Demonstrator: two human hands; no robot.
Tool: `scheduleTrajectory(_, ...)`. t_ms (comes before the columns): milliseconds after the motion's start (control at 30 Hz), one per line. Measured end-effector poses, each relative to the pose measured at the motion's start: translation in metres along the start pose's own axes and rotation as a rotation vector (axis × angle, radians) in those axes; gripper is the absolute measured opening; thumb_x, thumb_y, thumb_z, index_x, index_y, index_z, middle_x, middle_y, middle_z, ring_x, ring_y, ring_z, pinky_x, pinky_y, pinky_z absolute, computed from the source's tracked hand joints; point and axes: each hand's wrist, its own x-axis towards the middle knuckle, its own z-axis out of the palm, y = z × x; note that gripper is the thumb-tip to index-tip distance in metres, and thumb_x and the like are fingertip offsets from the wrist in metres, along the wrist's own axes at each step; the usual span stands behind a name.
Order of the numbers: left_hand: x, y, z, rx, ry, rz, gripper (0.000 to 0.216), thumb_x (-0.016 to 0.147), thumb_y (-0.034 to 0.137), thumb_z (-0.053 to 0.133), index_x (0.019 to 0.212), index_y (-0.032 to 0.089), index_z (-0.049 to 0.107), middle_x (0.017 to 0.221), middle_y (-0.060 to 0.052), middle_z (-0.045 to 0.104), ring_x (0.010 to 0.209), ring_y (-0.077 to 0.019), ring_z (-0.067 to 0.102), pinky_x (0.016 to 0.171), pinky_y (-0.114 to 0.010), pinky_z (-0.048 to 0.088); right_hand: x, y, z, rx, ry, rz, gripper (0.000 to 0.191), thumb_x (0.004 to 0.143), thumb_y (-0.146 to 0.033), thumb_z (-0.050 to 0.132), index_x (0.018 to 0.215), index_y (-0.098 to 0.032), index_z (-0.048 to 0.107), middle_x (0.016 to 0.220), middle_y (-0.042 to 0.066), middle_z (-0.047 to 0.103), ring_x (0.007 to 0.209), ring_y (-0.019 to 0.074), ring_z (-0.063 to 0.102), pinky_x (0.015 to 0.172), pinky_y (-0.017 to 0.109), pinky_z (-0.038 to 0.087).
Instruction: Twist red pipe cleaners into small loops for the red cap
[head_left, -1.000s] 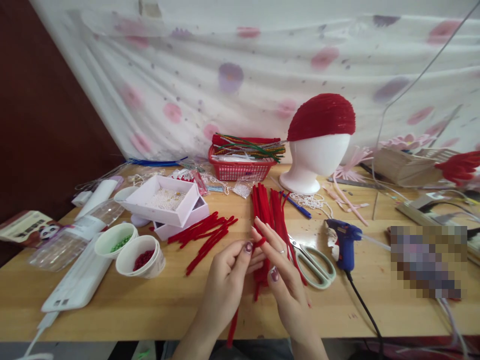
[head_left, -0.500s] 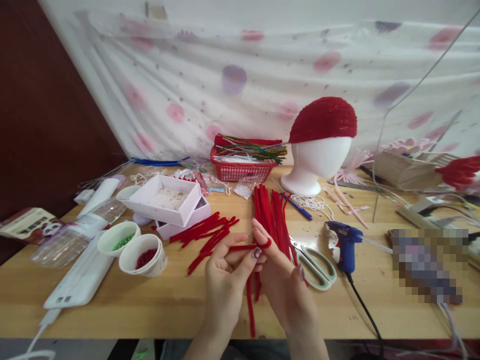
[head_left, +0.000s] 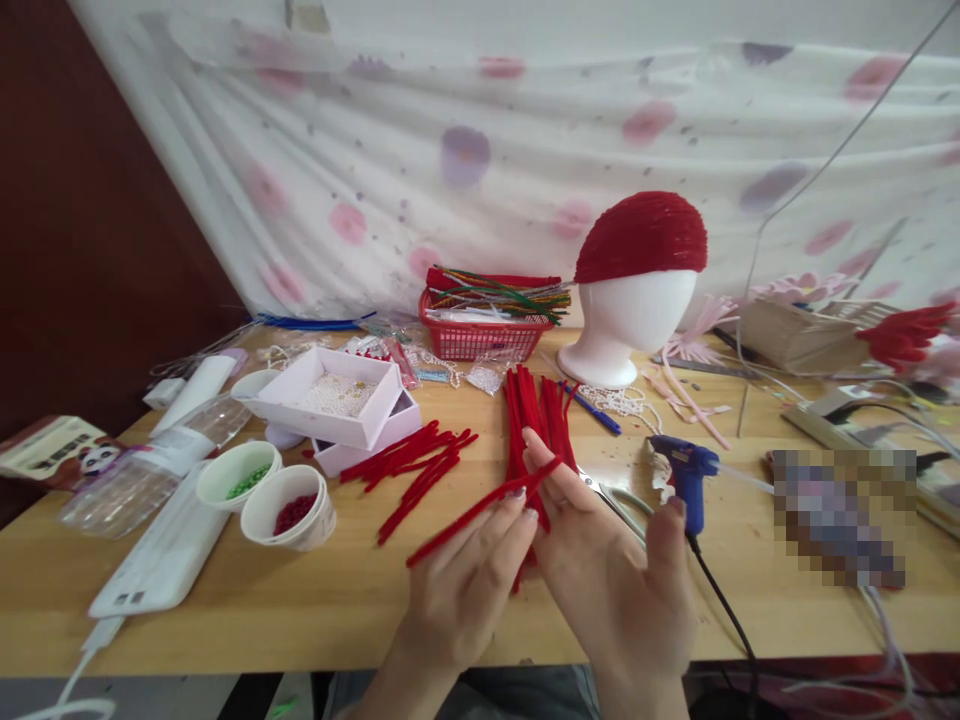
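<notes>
A red pipe cleaner slants across both hands above the front of the table. My left hand is closed on it, with the fingertips against the fingers of my right hand. My right hand is open, palm turned up and thumb spread away, and the pipe cleaner's far end lies across its fingers. Just beyond the hands lies a bundle of long red pipe cleaners, its lower part partly hidden by my fingers. A pile of shorter red pieces lies to the left.
Scissors and a blue glue gun lie right of the hands. A white foam head wears a red cap. At left stand a cup of green beads, a cup of red beads and a white box. A red basket stands behind.
The pipe cleaner, earlier looped around the fingertips with its end hanging down, now stretches out diagonally over the left hand. My right hand has opened flatter, its thumb moving out to the right.
</notes>
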Motion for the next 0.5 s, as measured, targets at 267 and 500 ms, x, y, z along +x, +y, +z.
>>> scheduleTrajectory(267,0.011,0.02,0.008,-0.473,0.101,-0.533,0.022,0.084,0.006,0.058,0.095,0.02,0.071,0.102,-0.007,0.077,0.101,-0.0212,0.071,0.089,-0.031,0.056,0.004,-0.005,-0.006,0.054,0.03,-0.039,0.055,0.097,-0.058,0.037,0.121,-0.024,0.072,0.144,0.005,0.06,0.136,0.0306,0.049,0.115,0.05,0.034)
scheduleTrajectory(500,0.024,0.008,0.008,-1.469,-0.107,-1.235,0.026,0.084,0.04,0.071,0.086,0.014,0.075,0.081,-0.008,0.077,0.076,-0.0194,0.072,0.073,-0.027,0.055,0.0,-0.002,-0.011,0.022,0.001,0.085,0.049,0.09,-0.059,0.054,0.102,-0.02,0.081,0.132,0.009,0.069,0.084,0.0216,0.07,0.068,0.031,0.058)
